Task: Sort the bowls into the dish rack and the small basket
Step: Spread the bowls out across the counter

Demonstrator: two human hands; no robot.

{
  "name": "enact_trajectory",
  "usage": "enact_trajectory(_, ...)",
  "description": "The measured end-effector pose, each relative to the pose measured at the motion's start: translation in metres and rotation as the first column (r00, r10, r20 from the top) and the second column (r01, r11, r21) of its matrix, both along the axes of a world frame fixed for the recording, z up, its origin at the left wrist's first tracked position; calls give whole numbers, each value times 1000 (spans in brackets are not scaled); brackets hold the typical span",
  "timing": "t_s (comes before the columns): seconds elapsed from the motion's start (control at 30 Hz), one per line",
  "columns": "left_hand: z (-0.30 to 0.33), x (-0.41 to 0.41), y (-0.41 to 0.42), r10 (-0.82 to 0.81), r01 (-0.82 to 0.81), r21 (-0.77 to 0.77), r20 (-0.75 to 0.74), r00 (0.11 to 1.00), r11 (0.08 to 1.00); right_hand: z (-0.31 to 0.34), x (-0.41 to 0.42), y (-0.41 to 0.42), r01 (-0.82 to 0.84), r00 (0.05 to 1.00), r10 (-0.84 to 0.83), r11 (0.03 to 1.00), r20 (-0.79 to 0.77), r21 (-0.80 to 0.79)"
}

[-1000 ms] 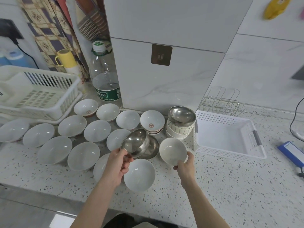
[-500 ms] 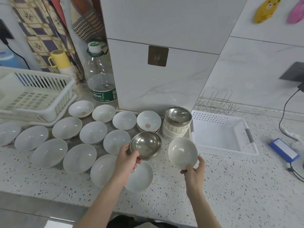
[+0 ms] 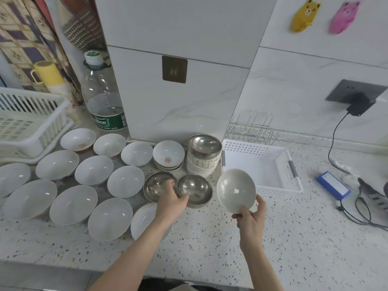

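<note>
Left hand [image 3: 171,203] grips near rim of steel bowl [image 3: 194,190], centre frame; second steel bowl [image 3: 157,189] just beside it at 9 o'clock. Right hand [image 3: 251,220] pinches lower edge of white bowl [image 3: 236,190], tilted up, hollow facing camera. Small basket [image 3: 294,175] at 1 o'clock from that bowl. Dish rack [image 3: 27,122] far toward 9 o'clock. White bowls [image 3: 93,170] spread over counter [image 3: 231,259] between rack and hands. Stack of bowls [image 3: 202,160] topped by steel one, at 12 o'clock from left hand.
</note>
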State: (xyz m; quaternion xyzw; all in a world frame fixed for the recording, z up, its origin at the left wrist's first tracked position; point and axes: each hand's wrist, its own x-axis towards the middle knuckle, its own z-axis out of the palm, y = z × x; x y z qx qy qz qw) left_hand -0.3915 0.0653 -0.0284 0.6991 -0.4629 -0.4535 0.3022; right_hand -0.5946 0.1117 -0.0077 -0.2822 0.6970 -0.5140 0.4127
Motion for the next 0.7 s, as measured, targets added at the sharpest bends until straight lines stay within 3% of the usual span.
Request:
enact_trajectory(0.5,-17,-12,-14,-50,33,104,163,985,994,-16,-19,33,-160,987,157,984,41,84)
enact_trajectory(0.7,-15,-7,-14,-65,46,114,170,983,992,-19,-22,39,-292,956,290,946,35,142)
